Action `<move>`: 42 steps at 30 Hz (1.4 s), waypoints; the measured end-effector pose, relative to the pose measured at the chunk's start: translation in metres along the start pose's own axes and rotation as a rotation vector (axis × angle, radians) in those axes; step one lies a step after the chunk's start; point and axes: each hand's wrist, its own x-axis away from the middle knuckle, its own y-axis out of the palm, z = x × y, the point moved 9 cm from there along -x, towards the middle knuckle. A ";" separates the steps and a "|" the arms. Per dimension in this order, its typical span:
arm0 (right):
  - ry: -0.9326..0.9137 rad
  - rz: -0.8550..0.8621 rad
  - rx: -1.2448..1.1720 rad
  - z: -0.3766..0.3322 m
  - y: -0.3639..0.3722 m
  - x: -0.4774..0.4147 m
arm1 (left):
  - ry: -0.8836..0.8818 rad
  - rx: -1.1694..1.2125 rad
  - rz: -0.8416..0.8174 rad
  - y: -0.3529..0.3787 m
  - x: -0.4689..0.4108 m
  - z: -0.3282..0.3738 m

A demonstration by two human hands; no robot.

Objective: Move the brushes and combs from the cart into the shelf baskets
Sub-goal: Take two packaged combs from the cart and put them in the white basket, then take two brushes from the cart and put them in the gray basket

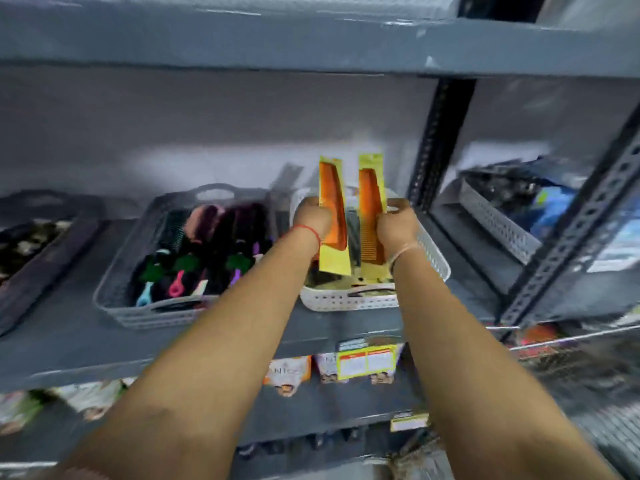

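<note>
Both arms reach up to a grey shelf. My left hand [311, 220] grips an orange comb in a yellow packet [333, 216], held upright. A second, matching orange comb packet [371, 216] stands upright in my right hand [396, 225]. Both packets hover over a white perforated basket [346, 301] that holds dark combs. To its left sits a grey basket [138, 313] filled with several coloured hairbrushes [207, 244]. The cart is not in view.
A dark tray [52, 251] with mixed items lies at the far left of the shelf. A black slotted upright [440, 140] divides this bay from the right one, where another grey basket [498, 220] stands. Boxed products [367, 363] line the shelf below.
</note>
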 end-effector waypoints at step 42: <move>0.208 -1.480 0.747 0.251 0.461 0.558 | -1.211 0.608 0.786 -0.320 0.370 -0.668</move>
